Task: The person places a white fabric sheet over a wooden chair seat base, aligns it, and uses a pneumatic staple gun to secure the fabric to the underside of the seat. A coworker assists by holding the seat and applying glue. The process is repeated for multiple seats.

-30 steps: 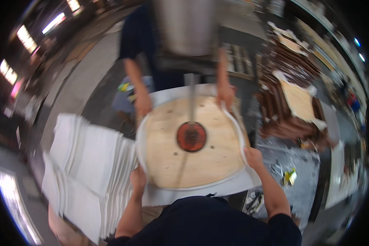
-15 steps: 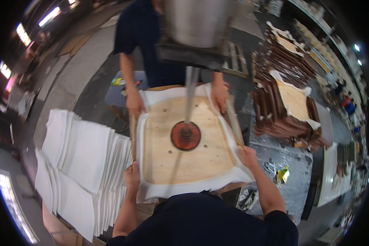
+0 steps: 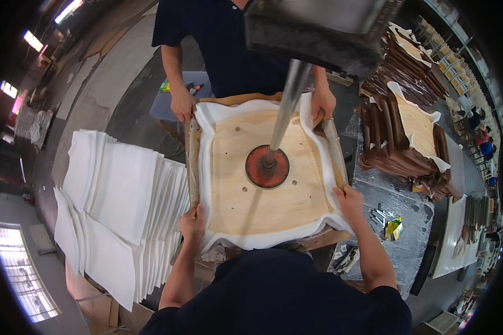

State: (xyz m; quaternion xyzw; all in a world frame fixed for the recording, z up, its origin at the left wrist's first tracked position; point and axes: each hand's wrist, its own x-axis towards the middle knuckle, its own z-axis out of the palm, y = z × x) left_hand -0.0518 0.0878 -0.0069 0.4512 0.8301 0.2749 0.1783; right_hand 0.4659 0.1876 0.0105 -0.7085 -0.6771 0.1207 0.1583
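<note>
A square plywood seat panel (image 3: 235, 209) with several small holes lies in front of me, over white padding (image 3: 262, 241) that curls up around its edges. A brown cover (image 3: 193, 167) shows outside the padding along the sides and far edge. My left hand (image 3: 191, 224) is closed on the cover at the near left. At the near right, my right hand (image 3: 349, 204) pinches the cover's edge. A round red press pad (image 3: 267, 166) on a metal rod (image 3: 289, 106) rests on the panel's middle. Across from me, a co-worker's hands (image 3: 183, 105) hold the two far corners.
White padding sheets (image 3: 120, 192) are stacked at left. Brown-covered panels (image 3: 388, 134) are piled at the far right. A plastic-wrapped surface (image 3: 411, 209) at right carries small tools and a yellow packet (image 3: 394, 228). The dark press head (image 3: 313, 36) hangs overhead.
The view has shifted, so the panel sits slightly higher and further right. The padding now curls up more steeply, its near edge wavier. Both my hands keep their grip near the same corners.
</note>
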